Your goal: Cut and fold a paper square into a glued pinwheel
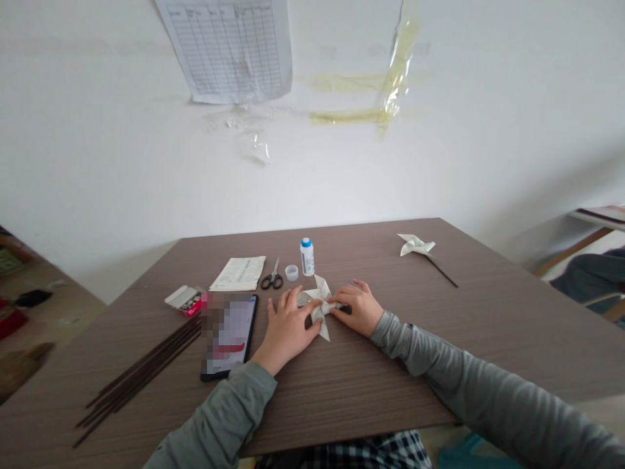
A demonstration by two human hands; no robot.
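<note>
A paper pinwheel (321, 299) with printed text lies on the brown table, its blades pointing outward. My left hand (289, 322) rests over its left side, with thumb and forefinger on the paper near the centre. From the right, my right hand (359, 307) pinches the right blade between thumb and fingers. Just behind the pinwheel stands a white glue bottle (307, 258) with a blue cap. Beside the bottle are a small clear plastic cup (291, 272) and black-handled scissors (272, 277).
A finished-looking pinwheel on a stick (416, 245) lies at the right. Left of my hands are a phone (229, 339), several dark sticks (141, 374), a small open red-and-white box (186, 299) and a stack of printed paper (237, 273). A white wall (342, 182) rises behind the table (381, 397).
</note>
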